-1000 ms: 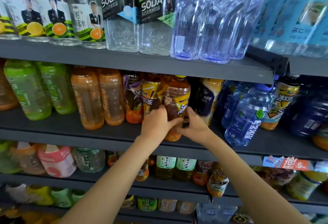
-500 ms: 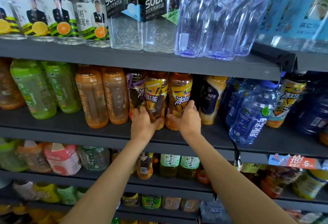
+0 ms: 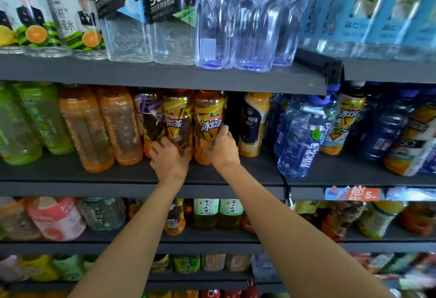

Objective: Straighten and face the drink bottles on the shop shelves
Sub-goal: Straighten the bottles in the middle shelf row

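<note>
- While both hands work mid shelf (image 3: 141, 177): left hand (image 3: 170, 159) fingers curled on tea bottle (image 3: 177, 123); right hand (image 3: 223, 150) clamps 2nd tea bottle (image 3: 208, 120).
- Risk: over-twist, knocks adj. bottles, label off-front.

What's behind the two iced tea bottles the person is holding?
Behind the iced tea bottles it is dark shelf; the bottles and both hands, left and right, cover whatever stands further back.

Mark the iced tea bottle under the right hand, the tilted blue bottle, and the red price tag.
iced tea bottle (image 3: 208, 118): head view, on its yellow label.
tilted blue bottle (image 3: 304, 142): head view, on its mid body.
red price tag (image 3: 354, 193): head view, on its printed face.
</note>
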A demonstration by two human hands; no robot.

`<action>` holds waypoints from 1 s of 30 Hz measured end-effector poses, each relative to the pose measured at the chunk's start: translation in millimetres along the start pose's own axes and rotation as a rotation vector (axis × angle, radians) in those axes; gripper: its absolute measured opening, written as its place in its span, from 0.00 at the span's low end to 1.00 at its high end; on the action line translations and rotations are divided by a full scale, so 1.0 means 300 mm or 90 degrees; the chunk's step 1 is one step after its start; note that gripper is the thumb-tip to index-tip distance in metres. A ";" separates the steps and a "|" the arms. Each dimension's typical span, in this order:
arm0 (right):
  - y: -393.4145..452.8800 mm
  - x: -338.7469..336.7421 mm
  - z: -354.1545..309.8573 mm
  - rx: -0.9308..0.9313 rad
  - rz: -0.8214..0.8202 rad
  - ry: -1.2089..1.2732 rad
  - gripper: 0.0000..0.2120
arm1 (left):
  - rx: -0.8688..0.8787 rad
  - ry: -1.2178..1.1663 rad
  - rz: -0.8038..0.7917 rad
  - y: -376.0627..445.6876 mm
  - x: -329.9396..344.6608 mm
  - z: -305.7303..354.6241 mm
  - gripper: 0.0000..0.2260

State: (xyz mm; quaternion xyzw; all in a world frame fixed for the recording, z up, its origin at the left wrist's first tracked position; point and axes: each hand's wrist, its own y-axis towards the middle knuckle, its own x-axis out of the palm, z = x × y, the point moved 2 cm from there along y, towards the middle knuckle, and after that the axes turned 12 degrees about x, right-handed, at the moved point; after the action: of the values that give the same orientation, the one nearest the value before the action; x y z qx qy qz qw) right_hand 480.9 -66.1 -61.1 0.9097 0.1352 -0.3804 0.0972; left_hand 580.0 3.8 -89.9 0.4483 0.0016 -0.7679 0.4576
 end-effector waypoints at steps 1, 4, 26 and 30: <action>-0.003 -0.005 0.000 -0.002 -0.013 0.007 0.27 | 0.000 -0.001 0.022 -0.010 -0.002 0.007 0.29; -0.033 -0.040 0.021 -0.035 -0.051 0.025 0.24 | 0.039 -0.043 0.128 -0.061 -0.008 0.022 0.25; 0.018 -1.117 1.022 0.126 0.379 0.083 0.24 | 0.529 -0.323 -0.019 -0.513 0.416 1.070 0.15; 0.143 -1.220 1.069 0.086 0.322 0.014 0.39 | 0.486 -0.270 -0.060 -0.546 0.517 1.137 0.16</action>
State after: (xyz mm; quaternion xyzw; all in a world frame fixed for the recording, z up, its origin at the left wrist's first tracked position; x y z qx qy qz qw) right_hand 34.4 -259.5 -16.8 0.9231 -0.1209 -0.3422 0.1270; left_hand 202.6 -150.5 -59.8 0.4173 -0.3560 -0.8083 0.2139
